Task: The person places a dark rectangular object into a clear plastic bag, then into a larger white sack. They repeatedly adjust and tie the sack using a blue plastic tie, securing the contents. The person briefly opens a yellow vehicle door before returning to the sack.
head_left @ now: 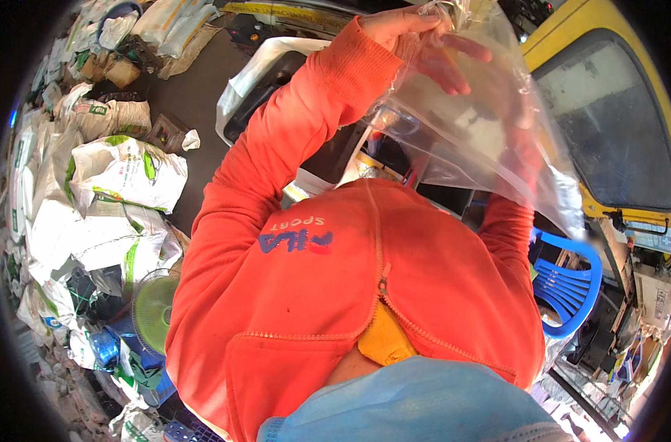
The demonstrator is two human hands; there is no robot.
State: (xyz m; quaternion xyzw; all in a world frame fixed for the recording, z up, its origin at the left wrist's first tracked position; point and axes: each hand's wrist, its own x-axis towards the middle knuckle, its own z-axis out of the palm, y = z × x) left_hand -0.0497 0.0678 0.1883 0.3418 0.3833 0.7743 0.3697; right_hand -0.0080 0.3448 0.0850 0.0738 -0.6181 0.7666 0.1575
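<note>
A large clear plastic bag [453, 140] hangs spread out in front of me, high in the head view. My left hand [416, 48] grips its gathered upper edge, thumb against the film and fingers stretched behind it. My right hand [523, 147] shows only dimly through the plastic, on the bag's right side. Whether its fingers are closed on the film is blurred. Both arms reach forward in orange-red sleeves. Behind the bag, a few partly covered items and a dark surface show through.
White printed sacks [129, 177] and loose plastic are heaped on the left, beside a green-bladed fan [155, 313]. A white-covered chair [236, 96] stands past my left arm. On the right are a blue plastic chair [571, 283] and a yellow-framed vehicle door [608, 110] with glass.
</note>
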